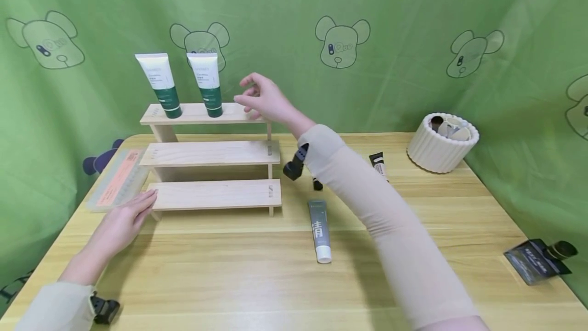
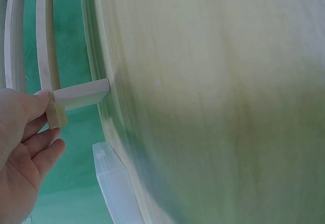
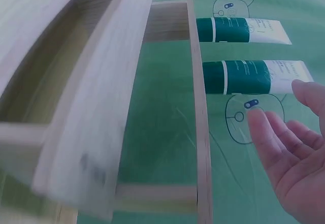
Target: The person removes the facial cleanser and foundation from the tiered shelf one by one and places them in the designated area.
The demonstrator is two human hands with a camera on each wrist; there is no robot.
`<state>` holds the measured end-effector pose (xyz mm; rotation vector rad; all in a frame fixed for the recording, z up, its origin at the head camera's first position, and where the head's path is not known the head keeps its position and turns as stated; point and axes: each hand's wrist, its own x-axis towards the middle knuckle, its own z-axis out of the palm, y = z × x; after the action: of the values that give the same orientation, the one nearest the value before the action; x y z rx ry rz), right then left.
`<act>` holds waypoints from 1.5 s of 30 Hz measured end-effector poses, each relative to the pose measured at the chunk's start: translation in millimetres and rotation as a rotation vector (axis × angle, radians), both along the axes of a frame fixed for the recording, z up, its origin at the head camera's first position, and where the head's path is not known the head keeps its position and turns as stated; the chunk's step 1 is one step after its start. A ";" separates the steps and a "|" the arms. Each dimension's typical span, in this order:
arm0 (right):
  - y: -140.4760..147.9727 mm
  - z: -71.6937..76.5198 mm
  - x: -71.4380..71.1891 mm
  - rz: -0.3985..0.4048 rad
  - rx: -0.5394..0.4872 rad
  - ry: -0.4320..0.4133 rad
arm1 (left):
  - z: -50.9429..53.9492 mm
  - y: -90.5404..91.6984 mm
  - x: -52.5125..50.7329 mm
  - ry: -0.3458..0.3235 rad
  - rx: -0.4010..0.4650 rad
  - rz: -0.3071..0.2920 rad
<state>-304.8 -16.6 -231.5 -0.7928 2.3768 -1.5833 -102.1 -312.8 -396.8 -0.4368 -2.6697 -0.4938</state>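
Observation:
A three-tier wooden rack [image 1: 211, 152] stands at the left of the table. Two white-and-green tubes stand on its top tier: one tube [image 1: 161, 86] at the left, the other tube [image 1: 206, 85] near the middle. My right hand [image 1: 266, 100] is just right of the second tube, above the tier's right end, fingers loosely bent with nothing between them. In the right wrist view this hand [image 3: 294, 153] is apart from the nearer tube [image 3: 249, 77]. My left hand [image 1: 121, 221] pinches the left end of the lowest tier; the left wrist view shows the hand [image 2: 25, 148] with thumb and fingers on the board's end [image 2: 57, 113].
A grey tube [image 1: 319, 231] lies right of the rack, with a small dark-capped item [image 1: 317, 184] and a black-ended tube [image 1: 378, 164] behind. A white ribbed holder [image 1: 438, 146] stands back right; a dark packet [image 1: 533, 262] lies at the right edge. A clear case [image 1: 117, 180] lies left.

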 end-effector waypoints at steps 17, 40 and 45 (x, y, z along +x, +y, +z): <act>-60.7 -0.9 -7.9 -0.103 -0.015 0.019 | -0.3 -0.6 -0.2 -0.003 0.008 -0.002; -51.6 -2.4 -7.9 -0.144 -0.105 0.008 | -0.8 -1.7 0.2 0.000 0.007 -0.004; -32.9 1.3 1.7 -0.118 -0.166 -0.012 | -0.6 -0.9 0.5 0.006 0.006 -0.007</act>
<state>-303.1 -49.5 -230.2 -0.6803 2.3466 -1.8455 -101.6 -313.7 -397.3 -0.4448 -2.6609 -0.5020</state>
